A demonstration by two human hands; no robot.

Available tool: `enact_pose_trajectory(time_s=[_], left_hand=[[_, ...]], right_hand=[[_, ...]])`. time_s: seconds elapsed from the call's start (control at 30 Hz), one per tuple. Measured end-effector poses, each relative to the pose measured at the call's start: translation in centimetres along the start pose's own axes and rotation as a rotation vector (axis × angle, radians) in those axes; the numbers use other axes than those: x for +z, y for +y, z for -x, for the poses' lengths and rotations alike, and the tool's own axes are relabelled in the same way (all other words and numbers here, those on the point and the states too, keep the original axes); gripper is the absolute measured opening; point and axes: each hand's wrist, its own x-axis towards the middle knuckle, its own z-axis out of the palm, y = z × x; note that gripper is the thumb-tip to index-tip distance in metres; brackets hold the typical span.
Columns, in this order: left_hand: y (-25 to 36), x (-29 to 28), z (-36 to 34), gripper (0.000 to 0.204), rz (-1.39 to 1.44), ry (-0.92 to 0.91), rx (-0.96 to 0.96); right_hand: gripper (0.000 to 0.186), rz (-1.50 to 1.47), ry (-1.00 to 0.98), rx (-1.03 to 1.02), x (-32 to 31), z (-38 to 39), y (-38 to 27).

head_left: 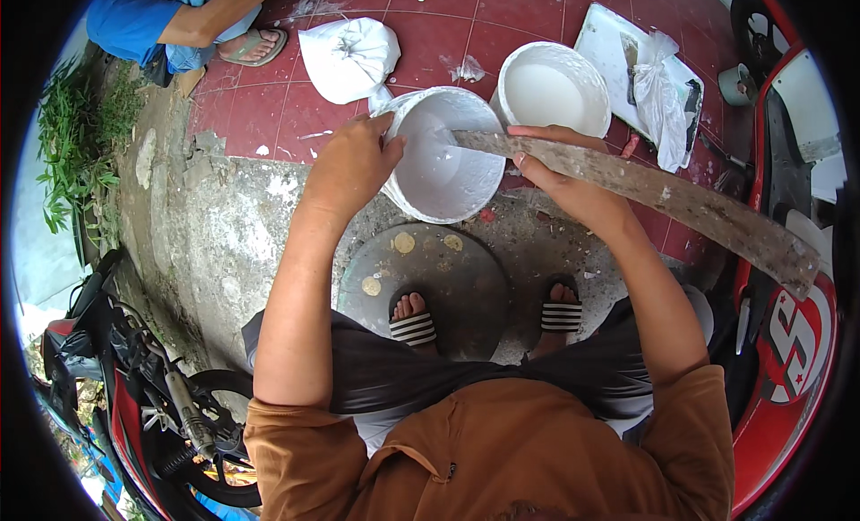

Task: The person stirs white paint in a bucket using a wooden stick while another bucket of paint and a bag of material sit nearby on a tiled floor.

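A white-coated bucket [428, 182] stands tilted slightly in front of me, with whitish residue on its inner wall. My left hand [351, 167] is closed on its left rim, the thumb near the inside edge. In my right hand [573, 185] is a long, worn wooden plank [681, 198], gripped near its far-left end. That end reaches over the bucket's opening, while the other end extends out to the right above my right forearm. Just beyond stands a second white bucket [589, 71] with smooth white material inside.
A tied white plastic bag [349, 57] sits on the red tiles. A smeared white tray [598, 42] holds a crumpled clear bag [661, 104]. Someone in a blue shirt [130, 24] crouches at far left. Motorbikes flank me, one left [134, 404], one red [797, 369] right.
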Motion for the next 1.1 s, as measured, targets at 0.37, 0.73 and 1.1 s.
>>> enact_pose_trajectory(time_s=[0.37,0.73,1.1], left_hand=[[-0.2,0.0,-0.1,0.042,-0.035,0.000,0.007],[-0.2,0.2,-0.1,0.040,-0.012,-0.008,0.000],[-0.1,-0.2,-0.2,0.032,-0.013,-0.012,0.024]], right_hand=[[0.028,0.004,-0.059,-0.064,0.3,0.7,0.6],[0.028,0.016,-0.073,0.051,0.2,0.9,0.2],[0.028,-0.088,-0.022,-0.046,0.2,0.4,0.3]])
